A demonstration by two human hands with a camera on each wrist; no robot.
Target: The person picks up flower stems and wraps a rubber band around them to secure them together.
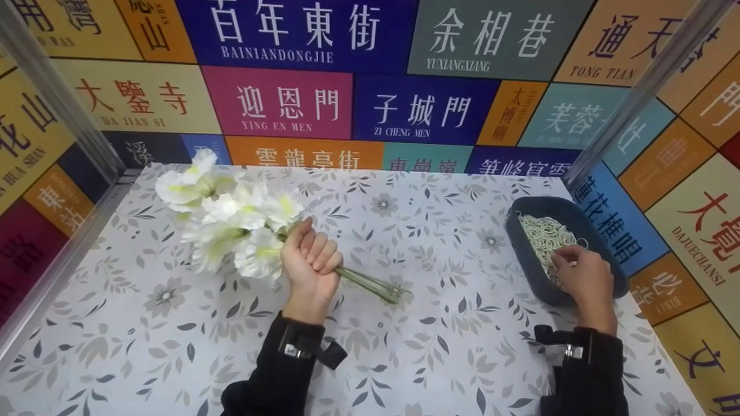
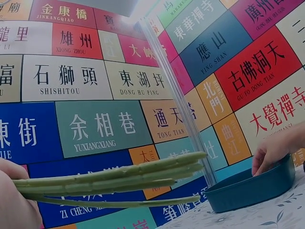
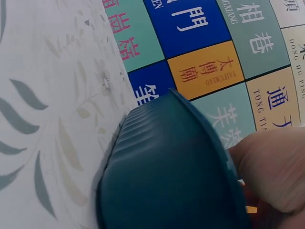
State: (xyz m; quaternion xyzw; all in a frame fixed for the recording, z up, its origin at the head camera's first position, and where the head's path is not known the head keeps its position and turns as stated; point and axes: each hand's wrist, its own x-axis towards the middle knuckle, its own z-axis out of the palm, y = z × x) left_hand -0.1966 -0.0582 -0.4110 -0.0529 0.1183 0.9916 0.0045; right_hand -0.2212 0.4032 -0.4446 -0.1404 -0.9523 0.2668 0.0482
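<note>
My left hand (image 1: 312,263) grips a bunch of white artificial flowers (image 1: 231,214) by the stems, its fingers curled round them. The blossoms lean to the upper left. Bare green stem ends (image 1: 370,284) stick out to the lower right, and the stems (image 2: 119,181) cross the left wrist view. My right hand (image 1: 587,283) reaches over the rim of a dark teal plastic basket (image 1: 618,277), fingers bent and fingertips at a heap of pale rubber bands (image 1: 543,234). Whether a band is pinched between them is hidden. The basket's outer wall (image 3: 162,167) fills much of the right wrist view.
A white table (image 1: 439,358) with a grey leaf and flower print lies under both hands. Colourful panels with Chinese lettering (image 1: 277,104) stand behind it and at the sides. Clear corner posts (image 1: 624,92) rise at the table's back corners. The basket stands near the right edge.
</note>
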